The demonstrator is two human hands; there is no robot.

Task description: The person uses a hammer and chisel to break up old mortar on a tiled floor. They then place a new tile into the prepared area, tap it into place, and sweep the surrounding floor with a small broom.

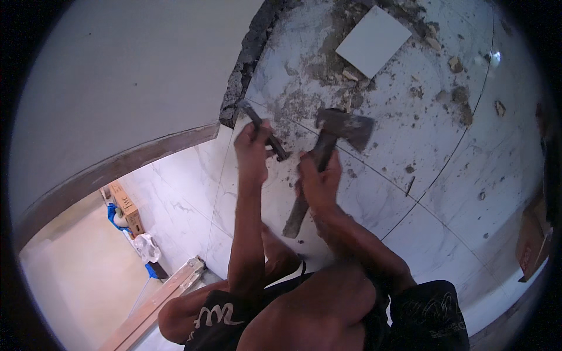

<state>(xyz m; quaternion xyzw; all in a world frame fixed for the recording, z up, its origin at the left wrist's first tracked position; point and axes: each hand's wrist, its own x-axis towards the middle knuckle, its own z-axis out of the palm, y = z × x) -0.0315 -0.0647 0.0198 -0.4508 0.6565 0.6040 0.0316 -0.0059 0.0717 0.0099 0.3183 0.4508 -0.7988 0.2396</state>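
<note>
My left hand (253, 155) is closed around a dark metal chisel (275, 145). The chisel slants, its far end by the lower corner of the rough, broken wall edge (239, 88) and its other end toward my right hand. To the right, my right hand (321, 180) grips a hatchet (346, 126) by its dark handle. The hatchet's head is beyond my fist, its wide blade facing right and its blunt back facing the chisel side. The handle's butt sticks out below the hand. A gap separates hatchet and chisel.
A loose white tile (374, 42) lies on rubble on the marbled tile floor (374, 193). Mortar chunks (456, 64) are scattered to the right. At left stand a wall (134, 76), a cardboard box (126, 206) and a wooden frame piece (158, 301). Another carton (533, 245) is at far right.
</note>
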